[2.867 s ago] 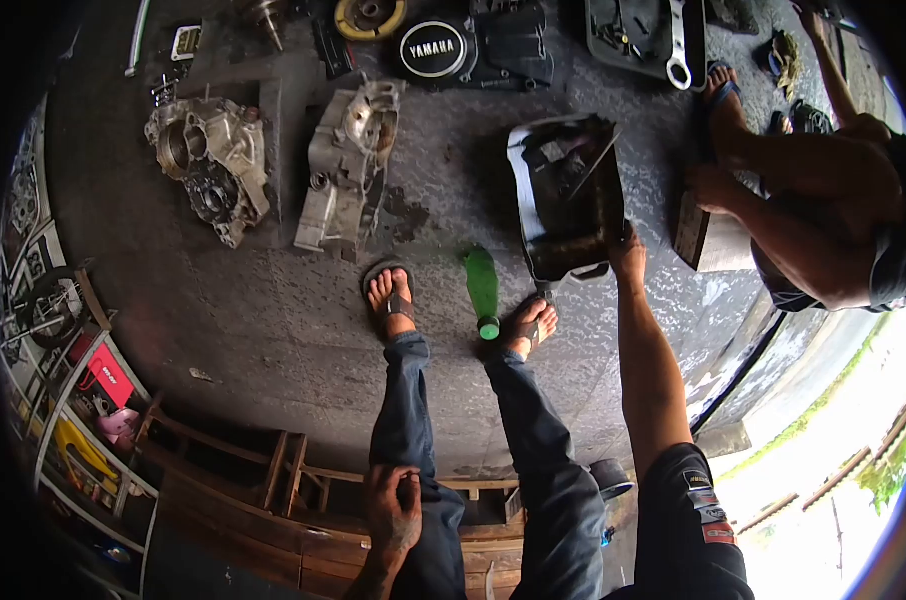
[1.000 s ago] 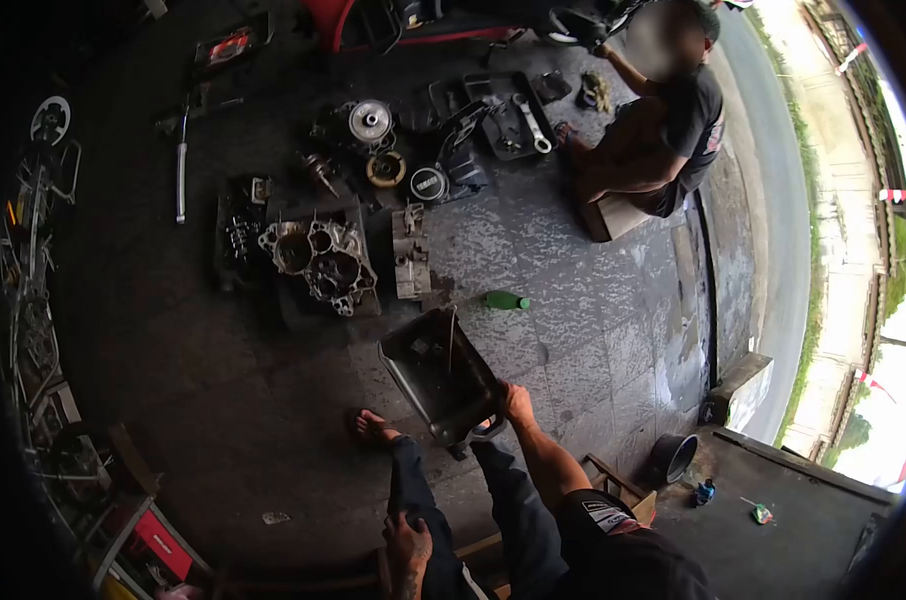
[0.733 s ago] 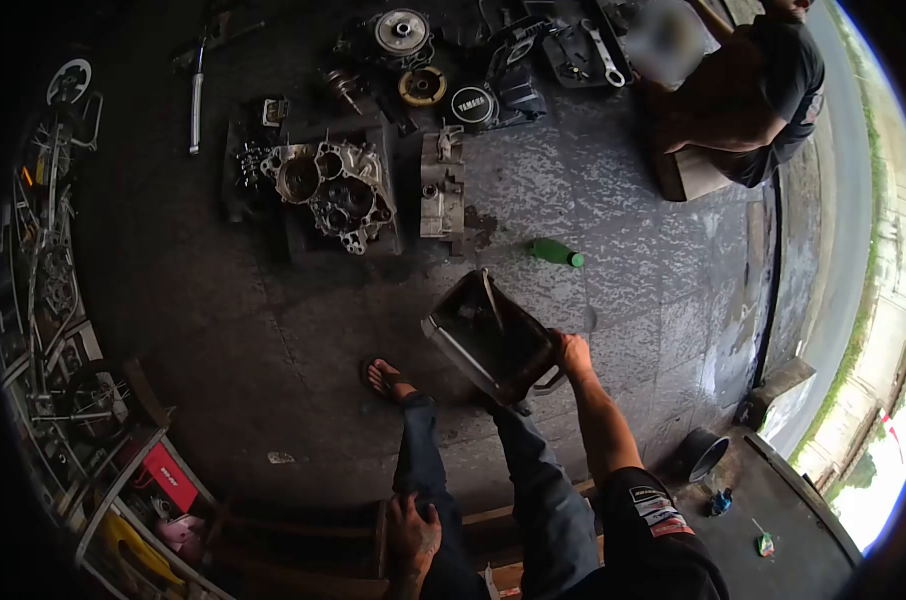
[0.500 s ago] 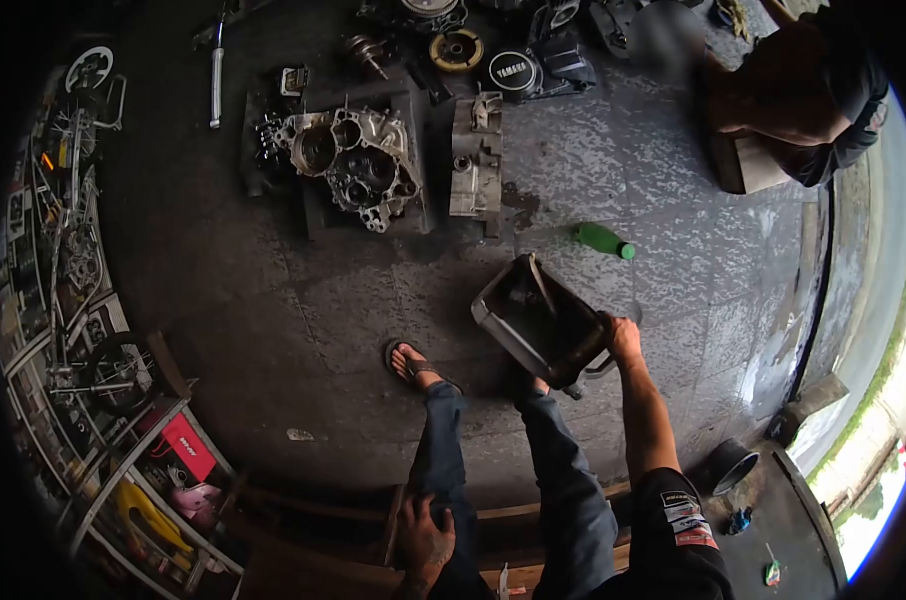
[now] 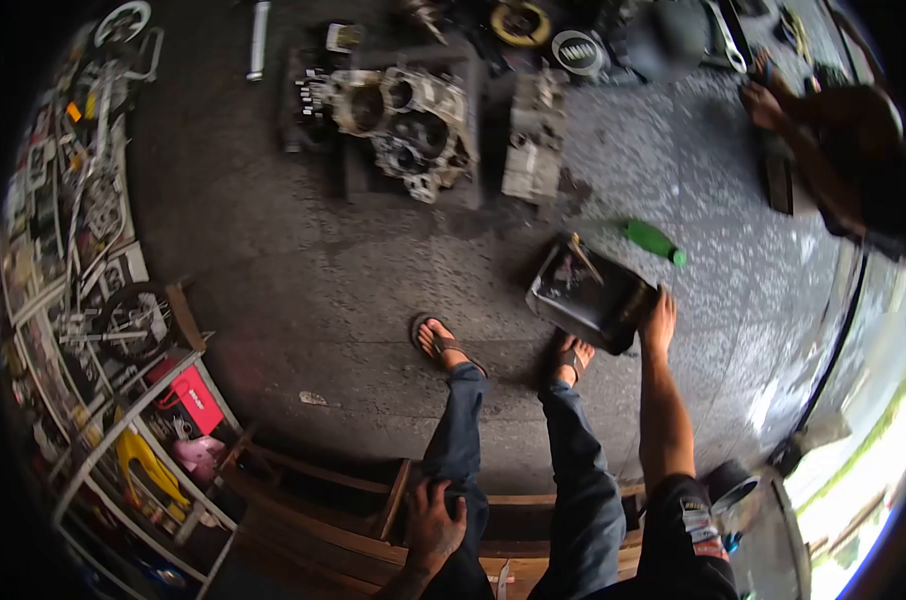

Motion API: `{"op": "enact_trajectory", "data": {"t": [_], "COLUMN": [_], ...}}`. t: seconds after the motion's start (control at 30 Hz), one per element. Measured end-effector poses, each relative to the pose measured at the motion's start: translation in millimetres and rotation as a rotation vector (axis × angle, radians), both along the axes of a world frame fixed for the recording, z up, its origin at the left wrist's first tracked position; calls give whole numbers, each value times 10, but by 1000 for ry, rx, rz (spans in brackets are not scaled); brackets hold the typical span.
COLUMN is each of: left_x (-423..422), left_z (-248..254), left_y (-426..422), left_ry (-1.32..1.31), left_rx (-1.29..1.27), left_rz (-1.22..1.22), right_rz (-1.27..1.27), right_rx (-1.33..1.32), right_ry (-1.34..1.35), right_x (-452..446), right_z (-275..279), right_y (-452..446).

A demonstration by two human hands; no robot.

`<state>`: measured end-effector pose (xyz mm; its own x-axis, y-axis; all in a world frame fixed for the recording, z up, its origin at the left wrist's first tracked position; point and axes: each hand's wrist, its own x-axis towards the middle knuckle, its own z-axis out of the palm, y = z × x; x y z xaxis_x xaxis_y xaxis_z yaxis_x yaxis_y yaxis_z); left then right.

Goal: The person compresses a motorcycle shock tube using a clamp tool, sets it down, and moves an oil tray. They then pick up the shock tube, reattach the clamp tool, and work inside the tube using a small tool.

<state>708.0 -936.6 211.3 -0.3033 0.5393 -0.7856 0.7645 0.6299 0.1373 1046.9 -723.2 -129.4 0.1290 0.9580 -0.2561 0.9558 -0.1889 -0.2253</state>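
Observation:
My right hand (image 5: 659, 322) grips the right rim of a dark rectangular pan (image 5: 613, 338) in front of my right foot. In the pan lie a brush-like tool with a pale handle (image 5: 587, 260) and some small items that I cannot make out. Just beyond the pan a green plastic bottle (image 5: 655, 243) lies on its side. My left hand (image 5: 435, 520) rests on my left thigh, fingers apart, holding nothing.
An opened engine case (image 5: 408, 125) sits on a stand on the floor, beside a metal engine part (image 5: 535, 140). Upper right, another person's hand (image 5: 763, 105) is near a wrench (image 5: 729, 40). A wooden bench (image 5: 313, 525) is below me; a cluttered rack (image 5: 83, 480) stands left.
The view has shifted. The pan, tilted over my right foot before, now looks flatter and farther forward, still in my right hand. My right foot shows. The other person's hand now shows near the wrench.

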Motion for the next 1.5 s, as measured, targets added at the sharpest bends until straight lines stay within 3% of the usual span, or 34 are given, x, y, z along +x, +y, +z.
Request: {"op": "enact_trajectory", "data": {"t": [0.07, 0.1, 0.17, 0.23, 0.33, 0.37, 0.5, 0.6, 0.67, 0.7, 0.77, 0.8, 0.87, 0.9, 0.97, 1.03, 1.1, 1.17, 1.23, 1.27, 1.3, 1.33, 1.37, 1.4, 1.43, 1.47, 1.5], "left_x": [-4, -7, -58, -194, -439, -519, -1043, -1481, -1862, -2086, -2571, -2840, -3405, -3693, -4304, -4894, -5441, -5930, -6352, -6529, -6694, -6786, -6901, -7044, -7214, -7463, -7823], "left_z": [49, 59, -14, 33, 1, -30, 69, 85, 145, 164, 194, 212, 223, 219, 202, 246, 363, 545, 736, 789, 807, 629, 632, 634, 619, 529, 398], "left_y": [10, -19, -185, -108, -120, -189, -132, -221, -171, -129, 39, 161, 472, 620, 1013, 1337, 1657, 1992, 2240, 2334, 2444, 2371, 2499, 2657, 2835, 3039, 3439], "left_ry": [35, 51, 90, 37, 5, 7, -96, -300, -317, -301, -255, -219, -154, -123, -89, -75, -81, -113, -94, -85, -81, -62, -65, -41, -14, 48, 45], "left_rx": [-22, -67, 32, -42, 48, 70, 38, 55, 44, 34, 9, -2, -4, -5, 7, 4, -5, -20, -8, 43, 98, 81, 68, 55, 50, 97, 108], "left_rz": [-25, -74, -89, -81, -71, -81, -69, 7, 112, 163, 271, 327, 440, 490, 579, 648, 703, 764, 777, 691, 601, 542, 518, 374, 227, 179, 136], "right_rz": [-67, 52, 5, -50, 7, 19, 144, 158, -245, -661, -741, -488, 290, 287, 62, -73, 62, 801, 1040, 257, 645, 330, 227, -178, -243, -282, -266], "right_rx": [-118, 16, -522, -676, -536, -501, -911, -1085, -1185, -1254, -1438, -1526, -1098, -1100, -1335, -1183, -989, -1268, -1143, -1442, -821, -539, -475, -361, -43, -58, 27], "right_ry": [4, -140, -133, -143, 27, 175, 281, 455, 736, 1000, 975, 680, 703, 701, 363, 413, 436, 315, 440, 355, 85, 16, 251, 461, 413, 573, 539], "right_x": [-126, -161, -67, -283, -226, 75, -712, -1483, -1924, -2186, -3015, -3344, -3236, -3615, -4561, -4678, -4884, -5434, -5830, -6130, -6289, -6569, -6894, -7411, -7677, -8027, -8246], "right_z": [408, 534, 933, 1778, 2580, 2564, 3932, 4295, 4084, 4046, 4574, 4672, 4315, 4430, 4724, 4367, 4031, 3846, 3527, 3542, 3261, 2997, 3097, 3389, 3086, 3212, 2856], "right_y": [-328, -631, -1211, -1503, -2354, -2873, -2573, -2230, -2259, -2200, -1358, -1019, -1295, -945, 18, -2, 205, 999, 1593, 2000, 2248, 2524, 3002, 3396, 3464, 3682, 3665]}}
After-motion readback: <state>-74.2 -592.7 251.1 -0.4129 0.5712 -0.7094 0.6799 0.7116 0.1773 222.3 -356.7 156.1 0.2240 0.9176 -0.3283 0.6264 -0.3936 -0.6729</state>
